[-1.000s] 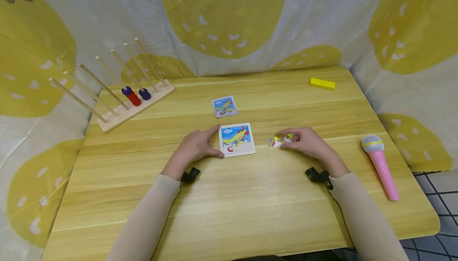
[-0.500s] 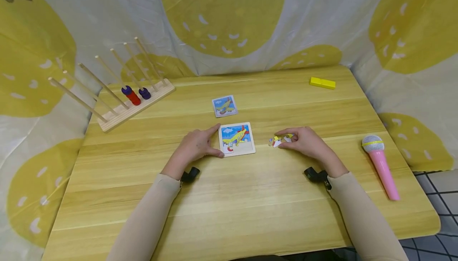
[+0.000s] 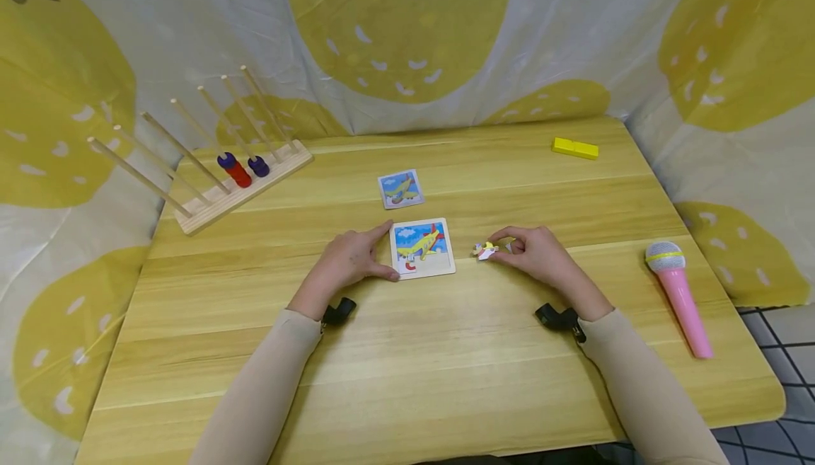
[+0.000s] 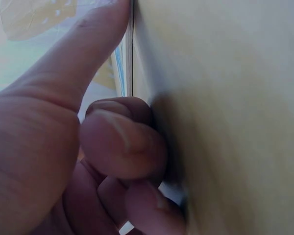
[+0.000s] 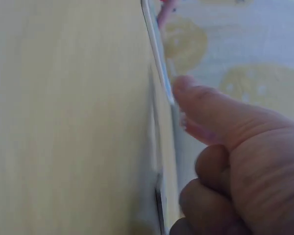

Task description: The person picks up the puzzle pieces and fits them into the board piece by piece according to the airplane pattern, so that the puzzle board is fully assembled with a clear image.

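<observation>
In the head view a jigsaw puzzle board (image 3: 433, 264) with a yellow airplane picture and a white border lies mid-table. My left hand (image 3: 350, 258) holds its left side, index finger at the upper corner and thumb at the lower one. The other left-hand fingers curl near the tabletop in the left wrist view. Right of the board, my right hand (image 3: 533, 254) pinches small white-and-yellow puzzle pieces (image 3: 487, 250) between thumb and index finger, low over the table. Its fingers partly hide the pieces. A picture card (image 3: 401, 189) with a similar airplane lies behind the board.
A wooden peg rack (image 3: 210, 211) with red rings (image 3: 238, 175) and dark purple rings (image 3: 259, 166) stands back left. At the back right lies a yellow block (image 3: 575, 148). A pink toy microphone (image 3: 684, 309) lies near the table's right edge.
My right hand has moved slightly left with the puzzle pieces, toward the board. My left hand and the board stay in place.
</observation>
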The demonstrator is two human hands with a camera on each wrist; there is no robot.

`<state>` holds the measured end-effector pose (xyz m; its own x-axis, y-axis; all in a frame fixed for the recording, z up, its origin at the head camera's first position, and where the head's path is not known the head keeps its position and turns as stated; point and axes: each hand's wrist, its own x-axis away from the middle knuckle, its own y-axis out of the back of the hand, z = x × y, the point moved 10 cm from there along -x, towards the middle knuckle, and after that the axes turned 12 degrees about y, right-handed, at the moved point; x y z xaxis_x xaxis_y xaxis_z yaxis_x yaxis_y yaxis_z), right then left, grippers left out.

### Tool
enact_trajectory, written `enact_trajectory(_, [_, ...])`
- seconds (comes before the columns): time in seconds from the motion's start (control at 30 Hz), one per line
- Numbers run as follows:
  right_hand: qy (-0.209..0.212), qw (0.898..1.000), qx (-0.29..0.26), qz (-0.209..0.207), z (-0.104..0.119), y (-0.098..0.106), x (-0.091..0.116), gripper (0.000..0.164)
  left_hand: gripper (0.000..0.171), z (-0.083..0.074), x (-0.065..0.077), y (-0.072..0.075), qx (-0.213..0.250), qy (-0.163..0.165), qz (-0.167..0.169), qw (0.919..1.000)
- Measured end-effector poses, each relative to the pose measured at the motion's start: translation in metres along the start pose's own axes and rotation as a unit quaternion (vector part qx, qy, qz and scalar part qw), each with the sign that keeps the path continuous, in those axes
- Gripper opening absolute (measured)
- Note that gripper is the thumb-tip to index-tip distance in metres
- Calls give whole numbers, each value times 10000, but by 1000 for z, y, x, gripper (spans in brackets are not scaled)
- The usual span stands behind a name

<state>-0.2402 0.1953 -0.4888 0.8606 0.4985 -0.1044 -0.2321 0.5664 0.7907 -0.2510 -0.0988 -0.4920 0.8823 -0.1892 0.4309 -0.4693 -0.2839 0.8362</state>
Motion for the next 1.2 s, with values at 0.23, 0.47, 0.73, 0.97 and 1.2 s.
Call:
enact_trajectory(0.23, [470,9987,-57,195,52,-35,-26,28,113,-1,-1,-2,-10,-2,-32,10000])
enact_trajectory(0.47, [639,9969,308,329,75,-53,-44,27,113,-7,-2,-1,-143,-141,-80,9998])
enact_trajectory(0.73, [828,9949,442,373,83,-57,-48,27,113,-5,-2,0,-134,-83,-60,9999])
enact_trajectory(0.97, [860,9939,606,346,88,-60,-51,30,113,-2,-2,-1,-146,-44,-74,9999])
enact_trajectory(1.2, [963,9922,699,364,98,-69,-56,18,113,-1,-3,0,-168,-86,-139,9997])
